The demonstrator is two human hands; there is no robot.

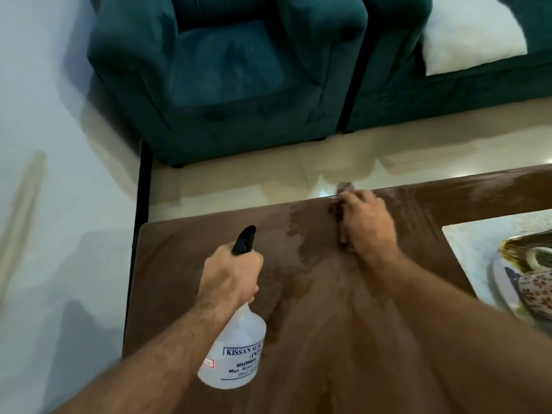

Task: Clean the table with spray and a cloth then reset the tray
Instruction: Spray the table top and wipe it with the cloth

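My left hand (230,273) grips the neck of a clear spray bottle (236,351) with a black nozzle, held above the brown table (185,249). My right hand (367,222) presses a dark brownish cloth (342,216) onto the tabletop near its far edge; most of the cloth is hidden under the hand. Wet streaks cover the table around and in front of the cloth. At the right edge sits a pale tray (460,234) holding a patterned cup (534,289) and other items, only partly in view.
A teal armchair (227,70) and a teal sofa (448,94) with a white cushion (472,40) stand beyond the table across a strip of beige floor (239,180). A white wall (59,144) runs along the left side.
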